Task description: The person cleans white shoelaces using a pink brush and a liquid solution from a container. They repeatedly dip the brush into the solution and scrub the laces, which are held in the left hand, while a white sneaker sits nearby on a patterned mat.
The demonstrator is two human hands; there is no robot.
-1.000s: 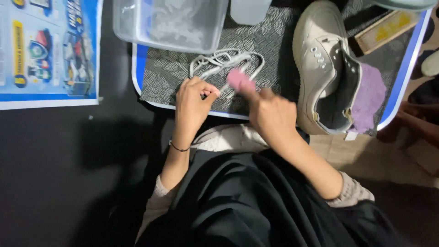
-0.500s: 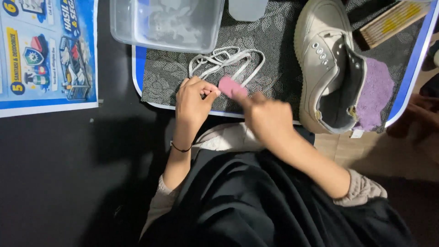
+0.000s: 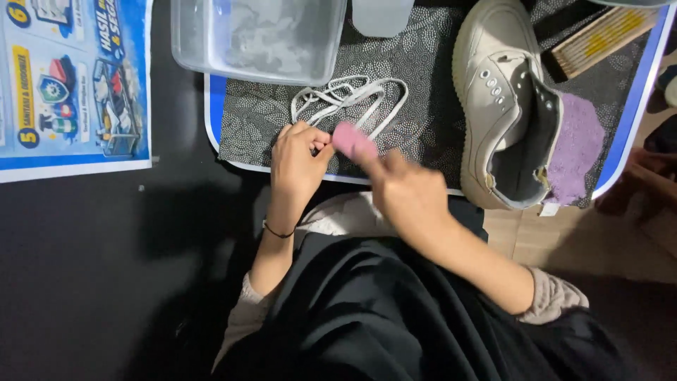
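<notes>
The left grip pinches the white shoelace on the patterned surface; the right grip clasps a pink sponge. Keeping the lace taut under short strokes would serve best.

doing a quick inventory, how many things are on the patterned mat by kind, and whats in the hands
shoe: 1
purple cloth tucked in the shoe: 1
white lace, pinched by the left hand: 1
pink eraser-like block, in the right hand: 1
clear tub: 1
clear cup: 1
wooden brush: 1
Total: 7
</notes>
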